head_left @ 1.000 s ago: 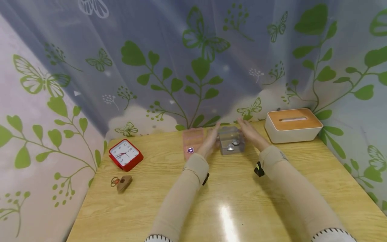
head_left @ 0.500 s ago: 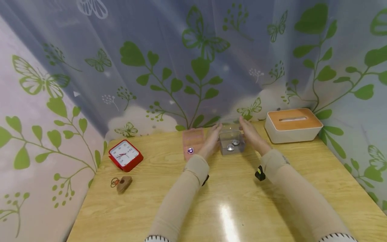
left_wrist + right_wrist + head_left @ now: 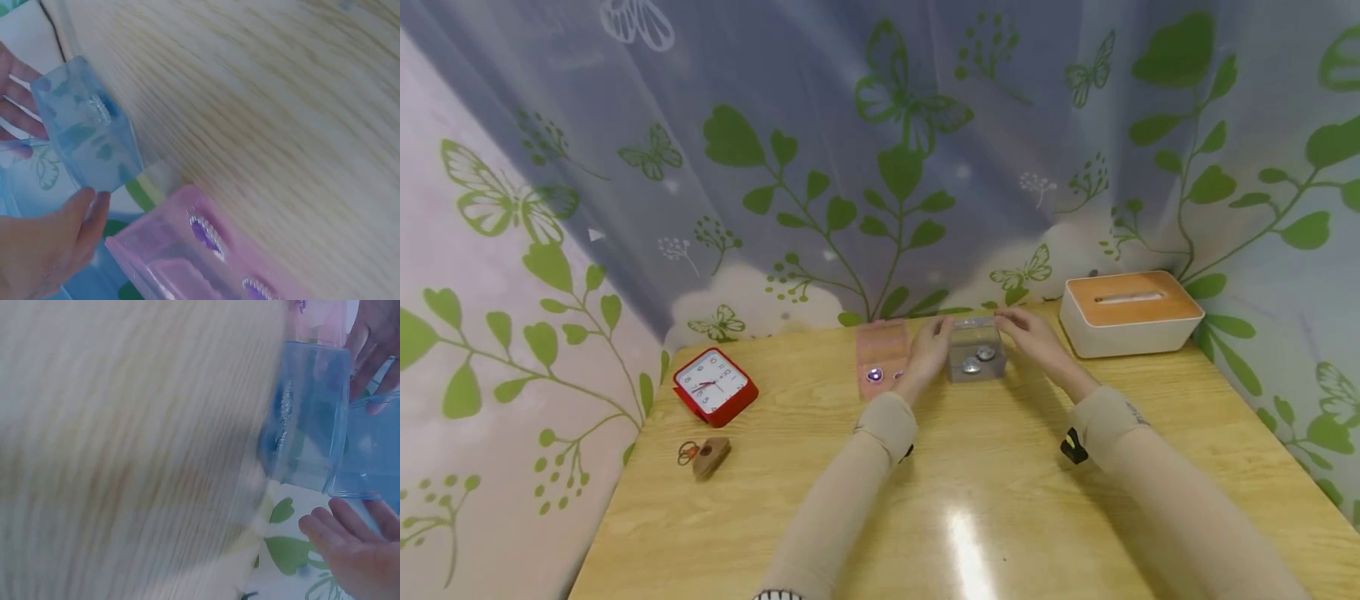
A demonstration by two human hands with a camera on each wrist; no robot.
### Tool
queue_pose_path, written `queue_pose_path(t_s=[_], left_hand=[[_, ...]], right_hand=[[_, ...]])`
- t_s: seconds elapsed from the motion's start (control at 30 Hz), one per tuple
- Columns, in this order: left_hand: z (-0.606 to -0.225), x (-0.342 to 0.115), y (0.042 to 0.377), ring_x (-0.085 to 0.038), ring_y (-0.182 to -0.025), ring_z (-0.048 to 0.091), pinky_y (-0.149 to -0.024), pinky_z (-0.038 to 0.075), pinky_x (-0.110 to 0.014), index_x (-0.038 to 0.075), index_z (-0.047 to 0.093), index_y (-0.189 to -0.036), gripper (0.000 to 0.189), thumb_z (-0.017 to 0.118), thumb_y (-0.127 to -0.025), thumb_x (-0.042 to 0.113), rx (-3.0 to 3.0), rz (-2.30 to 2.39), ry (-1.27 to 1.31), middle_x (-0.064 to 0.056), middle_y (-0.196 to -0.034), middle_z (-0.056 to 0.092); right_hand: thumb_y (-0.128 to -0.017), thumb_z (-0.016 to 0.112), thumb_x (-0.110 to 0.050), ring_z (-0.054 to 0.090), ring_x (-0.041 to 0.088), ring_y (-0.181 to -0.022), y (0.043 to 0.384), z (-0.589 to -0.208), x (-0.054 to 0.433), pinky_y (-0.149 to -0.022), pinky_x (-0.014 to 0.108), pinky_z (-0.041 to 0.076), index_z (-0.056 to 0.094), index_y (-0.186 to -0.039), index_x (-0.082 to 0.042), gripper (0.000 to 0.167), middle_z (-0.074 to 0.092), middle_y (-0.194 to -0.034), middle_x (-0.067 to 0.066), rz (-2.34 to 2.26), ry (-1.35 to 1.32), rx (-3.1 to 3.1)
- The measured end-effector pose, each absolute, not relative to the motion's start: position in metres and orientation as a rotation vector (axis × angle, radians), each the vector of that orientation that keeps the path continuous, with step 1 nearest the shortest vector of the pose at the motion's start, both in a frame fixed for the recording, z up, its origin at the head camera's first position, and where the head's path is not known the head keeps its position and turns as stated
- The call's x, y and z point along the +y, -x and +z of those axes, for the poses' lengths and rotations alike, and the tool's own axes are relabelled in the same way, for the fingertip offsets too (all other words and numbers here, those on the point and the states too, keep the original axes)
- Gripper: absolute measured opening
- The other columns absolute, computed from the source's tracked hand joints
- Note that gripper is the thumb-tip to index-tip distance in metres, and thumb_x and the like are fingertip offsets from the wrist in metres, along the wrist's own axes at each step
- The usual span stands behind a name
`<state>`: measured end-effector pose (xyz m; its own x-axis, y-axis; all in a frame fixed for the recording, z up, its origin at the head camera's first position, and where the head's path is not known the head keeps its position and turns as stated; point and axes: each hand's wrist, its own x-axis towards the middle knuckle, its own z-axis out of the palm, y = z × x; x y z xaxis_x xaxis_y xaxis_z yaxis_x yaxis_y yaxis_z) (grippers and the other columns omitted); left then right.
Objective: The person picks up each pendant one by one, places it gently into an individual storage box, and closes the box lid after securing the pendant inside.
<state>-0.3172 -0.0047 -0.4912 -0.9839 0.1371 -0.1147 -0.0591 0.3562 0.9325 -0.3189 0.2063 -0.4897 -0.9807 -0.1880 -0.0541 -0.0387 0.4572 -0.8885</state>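
A clear hinged box (image 3: 976, 363) stands near the table's back edge, two round silvery gem pieces inside; it looks bluish in the wrist views. Its see-through lid (image 3: 370, 450) is raised at an angle behind it. My left hand (image 3: 927, 352) is at the box's left side, fingertips by the lid's edge. From the right, my right hand (image 3: 1034, 340) reaches in, its loosely extended fingers right at the lid's other edge. Left of the box lies a pink clear case (image 3: 880, 340) with two purple gem pieces edged in sparkles, partly covered by my left hand.
A red-framed clock (image 3: 715, 387) lies at the left, with a small brown pouch (image 3: 711, 458) and its ring nearer the front. At the back right is a white tissue box (image 3: 1133, 333) with a wooden top. Patterned curtain (image 3: 820, 150) hangs behind the table (image 3: 970, 467).
The fingertips of both hands have come to the box's top edges and bent more. My right wrist has moved slightly right and down. A second purple gem piece now shows beside my left hand.
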Motion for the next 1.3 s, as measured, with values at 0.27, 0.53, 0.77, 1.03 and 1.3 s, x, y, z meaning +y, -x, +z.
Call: queue_pose_path(t_s=[0.27, 0.53, 0.77, 1.03, 1.3], left_hand=[[-0.495, -0.008, 0.314, -0.034, -0.158, 0.037, -0.134, 0.029, -0.046, 0.005, 0.037, -0.162, 0.052, 0.037, -0.116, 0.028, 2.707, 1.187, -0.4, -0.017, -0.167, 0.042], [-0.5, -0.004, 0.31, -0.034, -0.158, 0.037, -0.133, 0.03, -0.046, 0.003, 0.041, -0.16, 0.05, 0.048, -0.112, 0.016, 2.78, 1.016, -0.436, -0.019, -0.169, 0.039], [-0.505, 0.001, 0.307, -0.036, -0.156, 0.04, -0.132, 0.033, -0.046, 0.002, 0.046, -0.157, 0.05, 0.055, -0.109, 0.013, 2.821, 1.022, -0.437, -0.022, -0.167, 0.041], [-0.509, 0.005, 0.305, -0.033, -0.157, 0.039, -0.131, 0.035, -0.044, 0.007, 0.046, -0.158, 0.051, 0.057, -0.109, 0.015, 2.816, 1.085, -0.359, -0.015, -0.17, 0.038], [-0.49, -0.009, 0.303, -0.035, -0.151, 0.046, -0.127, 0.042, -0.047, 0.009, 0.04, -0.161, 0.055, 0.055, -0.11, 0.021, 2.78, 1.191, -0.389, -0.018, -0.166, 0.042]], right_hand=[[-0.113, 0.046, -0.02, 0.047, 0.055, -0.143, 0.31, -0.499, 0.212, -0.118, 0.068, 0.042, 0.041, -0.157, 0.005, 0.051, 0.045, -0.16, 0.032, -1.234, 0.504, 2.757], [-0.111, 0.05, -0.012, 0.048, 0.055, -0.142, 0.302, -0.507, 0.211, -0.116, 0.069, 0.044, 0.034, -0.162, 0.001, 0.054, 0.027, -0.168, 0.033, -1.029, 0.553, 2.811], [-0.108, 0.054, -0.008, 0.051, 0.057, -0.138, 0.296, -0.51, 0.208, -0.115, 0.069, 0.045, 0.04, -0.158, 0.002, 0.053, 0.027, -0.166, 0.037, -0.921, 0.589, 2.914], [-0.108, 0.054, -0.004, 0.056, 0.053, -0.135, 0.296, -0.505, 0.209, -0.112, 0.066, 0.049, 0.048, -0.151, 0.005, 0.045, 0.046, -0.158, 0.032, -0.919, 0.581, 2.951], [-0.107, 0.058, -0.008, 0.033, 0.056, -0.152, 0.301, -0.503, 0.212, -0.126, 0.07, 0.029, 0.03, -0.16, 0.007, 0.063, 0.033, -0.164, 0.036, -1.047, 0.543, 2.873]])
